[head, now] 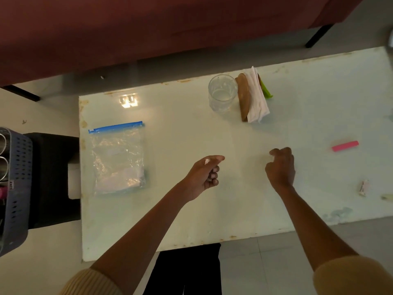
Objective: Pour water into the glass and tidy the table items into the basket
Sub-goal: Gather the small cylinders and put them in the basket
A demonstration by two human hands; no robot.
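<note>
The clear glass tumbler [222, 93] stands upright near the far edge of the pale white table [212, 216], with what looks like a little water at the bottom. Just beside it, on its right, leans a brown wooden holder [242, 96] with folded white napkins [258, 101], and a bright green piece [266, 91] pokes out from behind them.

From where I stand, both arms reach out over the middle of the table in cream ribbed sleeves. The left hand [205, 174] is turned on its side, its lower fingers curled in toward the palm and the thumb laid forward along the forefinger; I see nothing in it. The right hand [280, 165] has its knuckles up and its fingers loosely bent downward, also holding nothing. I cannot tell whether its fingertips touch the tabletop.

A clear plastic zip bag with a blue seal strip [118, 158] lies flat toward the left end of the table, something white inside its lower part. A small pink bar [345, 146] lies well to the right, and nearer the right edge is a small crumpled white wrapper [363, 187].

The grey-blue perforated plastic basket [19, 167] sits off the table on the far left, on a black stool [53, 177], with round metal rims showing inside. A dark red sofa [148, 28] runs along beyond the table.
</note>
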